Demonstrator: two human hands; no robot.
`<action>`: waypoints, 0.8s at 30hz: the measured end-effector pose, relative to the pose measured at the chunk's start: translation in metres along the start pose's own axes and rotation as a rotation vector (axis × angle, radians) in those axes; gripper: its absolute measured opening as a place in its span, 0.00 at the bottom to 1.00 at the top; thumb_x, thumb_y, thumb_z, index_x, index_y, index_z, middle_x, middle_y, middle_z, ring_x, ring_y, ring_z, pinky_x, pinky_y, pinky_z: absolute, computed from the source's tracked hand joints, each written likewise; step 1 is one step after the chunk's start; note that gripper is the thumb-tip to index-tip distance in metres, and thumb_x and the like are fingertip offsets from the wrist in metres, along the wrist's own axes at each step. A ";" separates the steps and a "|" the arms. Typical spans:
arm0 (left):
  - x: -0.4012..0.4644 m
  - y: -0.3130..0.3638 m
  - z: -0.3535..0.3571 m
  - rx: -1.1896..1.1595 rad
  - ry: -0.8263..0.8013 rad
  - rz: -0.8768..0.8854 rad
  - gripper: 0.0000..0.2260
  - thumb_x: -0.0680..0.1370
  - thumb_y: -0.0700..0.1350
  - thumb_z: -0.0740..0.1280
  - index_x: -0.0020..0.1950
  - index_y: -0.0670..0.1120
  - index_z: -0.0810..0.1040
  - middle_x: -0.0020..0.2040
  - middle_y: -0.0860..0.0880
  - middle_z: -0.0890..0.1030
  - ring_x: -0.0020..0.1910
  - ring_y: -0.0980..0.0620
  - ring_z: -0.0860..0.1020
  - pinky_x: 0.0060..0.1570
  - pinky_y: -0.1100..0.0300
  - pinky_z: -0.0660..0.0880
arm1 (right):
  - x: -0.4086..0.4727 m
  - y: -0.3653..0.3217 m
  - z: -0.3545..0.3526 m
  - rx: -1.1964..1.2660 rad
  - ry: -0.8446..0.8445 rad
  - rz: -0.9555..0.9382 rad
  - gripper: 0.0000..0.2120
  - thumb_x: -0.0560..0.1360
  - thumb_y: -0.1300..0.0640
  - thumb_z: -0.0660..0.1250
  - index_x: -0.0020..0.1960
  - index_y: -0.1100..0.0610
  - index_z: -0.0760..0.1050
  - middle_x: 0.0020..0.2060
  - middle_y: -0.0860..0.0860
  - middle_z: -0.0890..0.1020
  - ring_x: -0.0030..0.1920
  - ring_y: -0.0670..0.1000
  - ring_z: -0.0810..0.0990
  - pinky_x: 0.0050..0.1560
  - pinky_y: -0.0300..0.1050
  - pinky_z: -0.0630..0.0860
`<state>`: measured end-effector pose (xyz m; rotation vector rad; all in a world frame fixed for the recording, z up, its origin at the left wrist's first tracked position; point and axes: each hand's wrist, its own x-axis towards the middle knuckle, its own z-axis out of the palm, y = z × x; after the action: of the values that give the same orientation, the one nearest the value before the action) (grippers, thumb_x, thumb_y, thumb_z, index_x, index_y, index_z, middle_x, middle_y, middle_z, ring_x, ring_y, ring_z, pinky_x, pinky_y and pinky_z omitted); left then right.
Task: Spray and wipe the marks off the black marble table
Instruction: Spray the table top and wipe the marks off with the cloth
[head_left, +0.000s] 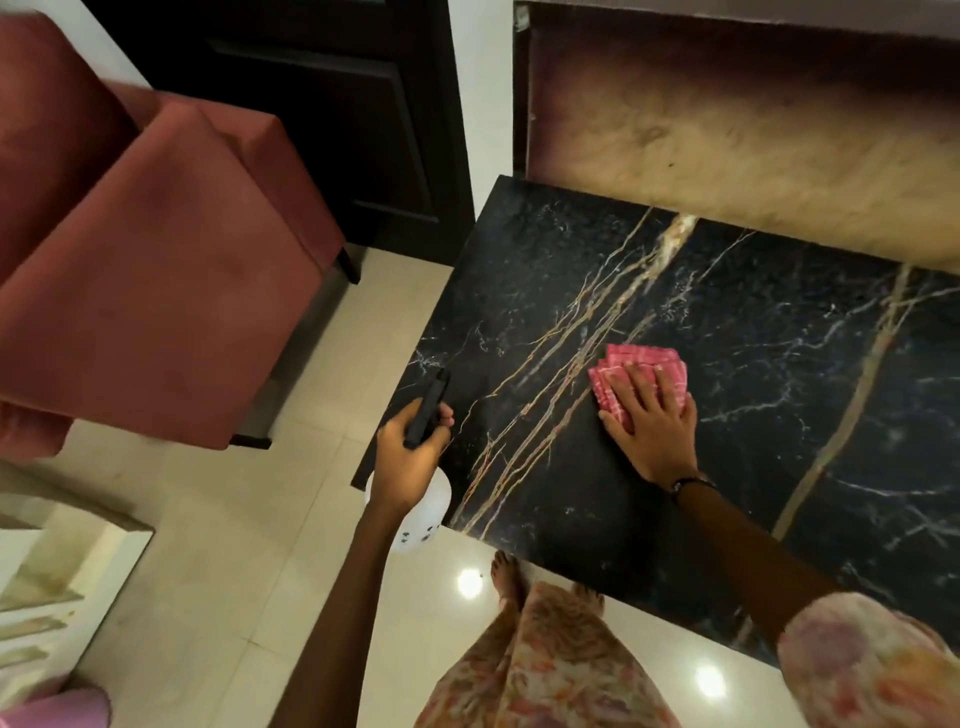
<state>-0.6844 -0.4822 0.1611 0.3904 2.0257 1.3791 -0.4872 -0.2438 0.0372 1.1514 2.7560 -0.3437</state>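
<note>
Starting at the far left, a red upholstered chair stands on the pale tiled floor, tilted in the wide view, with a dark cabinet door behind it and a slice of a mirror-like panel low in the corner. Next comes the left hand, curled round a spray bottle: the fingers wrap the black trigger head, whose nozzle points up and forward over the table's near left corner, while the white body hangs below the wrist, partly hidden by the hand and seen against the floor just beside the table edge. The black marble table fills the middle and right of the view, its dark top crossed by gold and white veins, its far edge set against a tan, mottled wall panel. Whether any marks lie on the stone cannot be told apart from the veining. Right of the bottle, the right hand lies flat with straight, spread fingers, pressing a folded pink cloth against the tabletop; the cloth shows beyond the fingertips and at the thumb side. A dark band circles that wrist. Below the table edge, a floral-print garment and bare toes show, with two ceiling lights reflected in the glossy tiles.
</note>
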 end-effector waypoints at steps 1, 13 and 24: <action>0.002 0.002 0.002 0.011 -0.015 0.023 0.10 0.76 0.35 0.64 0.45 0.50 0.78 0.41 0.47 0.79 0.35 0.54 0.73 0.46 0.49 0.71 | -0.013 -0.004 0.004 0.033 0.040 0.079 0.32 0.76 0.34 0.46 0.75 0.48 0.60 0.75 0.53 0.63 0.75 0.61 0.57 0.66 0.72 0.58; 0.018 0.000 0.007 0.101 -0.117 0.090 0.07 0.76 0.34 0.63 0.52 0.41 0.77 0.41 0.50 0.78 0.33 0.57 0.75 0.36 0.71 0.70 | -0.078 -0.169 0.044 0.158 -0.016 -0.093 0.24 0.75 0.39 0.53 0.68 0.45 0.71 0.67 0.49 0.75 0.70 0.59 0.69 0.61 0.75 0.64; 0.026 -0.012 0.001 0.072 -0.122 0.125 0.07 0.76 0.34 0.63 0.51 0.43 0.77 0.39 0.51 0.77 0.33 0.56 0.73 0.36 0.65 0.69 | -0.095 -0.049 0.020 -0.060 -0.138 -0.533 0.26 0.77 0.35 0.54 0.72 0.43 0.64 0.72 0.47 0.69 0.74 0.54 0.62 0.67 0.67 0.66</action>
<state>-0.7021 -0.4712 0.1410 0.6282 1.9831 1.3243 -0.4553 -0.3471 0.0456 0.3444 2.8803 -0.3713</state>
